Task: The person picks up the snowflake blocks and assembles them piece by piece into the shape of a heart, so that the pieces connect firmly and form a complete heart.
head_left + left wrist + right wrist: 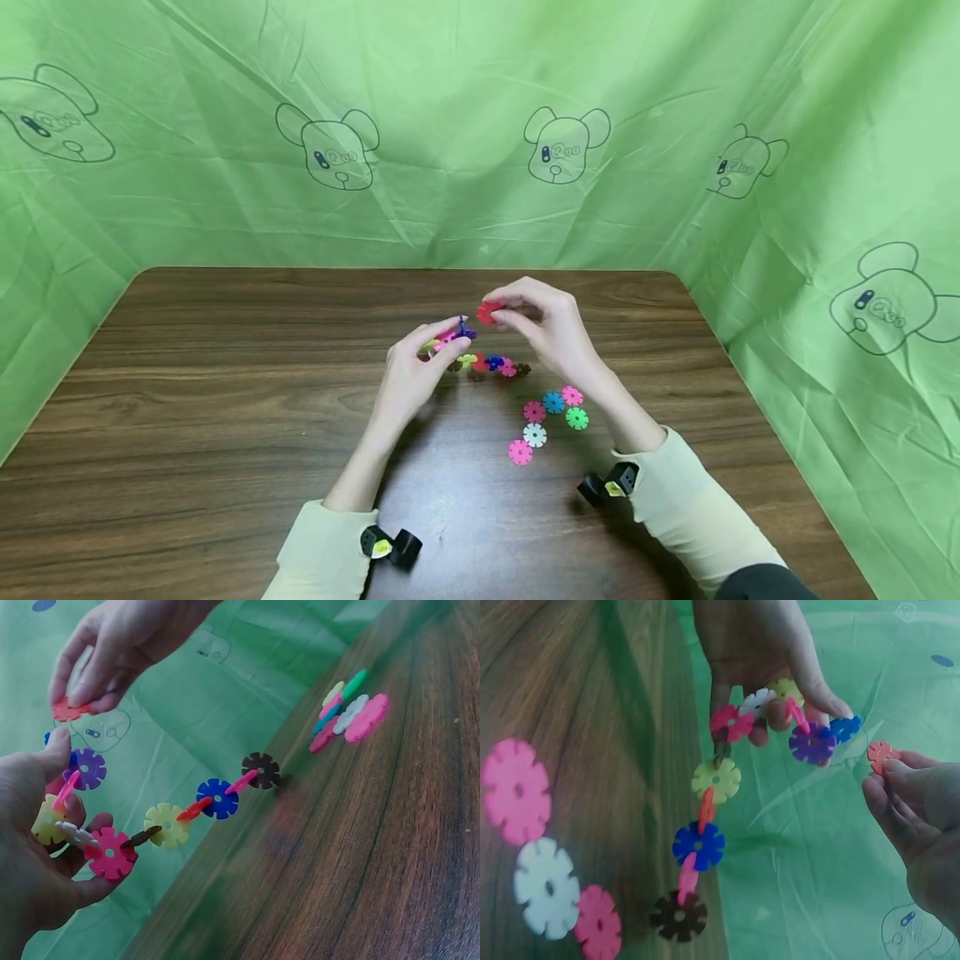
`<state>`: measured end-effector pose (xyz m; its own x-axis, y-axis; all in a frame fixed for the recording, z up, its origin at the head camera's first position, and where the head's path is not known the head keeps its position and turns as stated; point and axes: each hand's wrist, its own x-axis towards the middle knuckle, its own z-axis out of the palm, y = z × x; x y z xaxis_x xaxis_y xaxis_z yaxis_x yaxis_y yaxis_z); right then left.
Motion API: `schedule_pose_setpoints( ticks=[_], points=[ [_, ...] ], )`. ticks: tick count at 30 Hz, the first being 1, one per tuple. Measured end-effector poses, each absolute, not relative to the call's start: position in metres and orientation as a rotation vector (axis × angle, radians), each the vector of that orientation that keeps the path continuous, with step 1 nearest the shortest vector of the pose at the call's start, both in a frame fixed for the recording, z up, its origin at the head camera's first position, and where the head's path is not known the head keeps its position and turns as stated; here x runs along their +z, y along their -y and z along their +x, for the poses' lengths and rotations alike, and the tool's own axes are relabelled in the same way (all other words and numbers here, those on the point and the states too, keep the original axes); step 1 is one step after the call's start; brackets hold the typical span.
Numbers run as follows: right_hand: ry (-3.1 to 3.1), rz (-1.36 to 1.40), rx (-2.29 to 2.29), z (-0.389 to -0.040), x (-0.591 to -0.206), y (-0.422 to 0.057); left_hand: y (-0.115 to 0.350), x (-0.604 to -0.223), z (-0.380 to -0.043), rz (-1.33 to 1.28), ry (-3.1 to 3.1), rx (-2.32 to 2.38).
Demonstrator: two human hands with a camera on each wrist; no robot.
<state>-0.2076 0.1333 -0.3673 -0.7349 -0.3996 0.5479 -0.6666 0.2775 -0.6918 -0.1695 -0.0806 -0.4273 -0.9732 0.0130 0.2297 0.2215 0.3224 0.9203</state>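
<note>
- Six pink, white, blue and green slotted plastic discs lie on the brown wooden bench, in no container.
- Left hand, fingers curled, pinches a multicoloured plastic disc chain near its blue end disc.
- Right hand: fingers pinch a round red plastic disc, just apart; align slots squarely before pressing.

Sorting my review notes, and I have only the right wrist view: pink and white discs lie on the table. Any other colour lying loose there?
Observer: Yes, the head view shows a green disc lying loose.

Reviewer: Where are the loose discs relative to the person's arms?

Observer: Between the left forearm and the right forearm, nearer the right one.

Reviewer: Is anything worn on the sleeves?

Observer: Yes, each pale sleeve has a black camera on it.
</note>
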Motion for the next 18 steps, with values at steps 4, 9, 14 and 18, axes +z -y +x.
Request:
schedule_pose_setpoints(
  ticks=[4, 9, 14, 18],
  points=[
    [2.234, 1.012, 1.493, -0.207, -0.362, -0.126, 0.079, -0.427, -0.169, -0.223, 2.395, -1.703],
    [2.197, 1.053, 1.536, -0.206, -0.360, -0.119, 0.078, -0.424, -0.168, -0.233, 2.399, -1.699],
    [2.180, 1.115, 1.470, -0.206, -0.359, -0.115, 0.078, -0.425, -0.168, -0.231, 2.401, -1.697],
    [2.183, 1.136, 1.401, -0.206, -0.358, -0.114, 0.078, -0.425, -0.168, -0.233, 2.399, -1.690]
  ],
)
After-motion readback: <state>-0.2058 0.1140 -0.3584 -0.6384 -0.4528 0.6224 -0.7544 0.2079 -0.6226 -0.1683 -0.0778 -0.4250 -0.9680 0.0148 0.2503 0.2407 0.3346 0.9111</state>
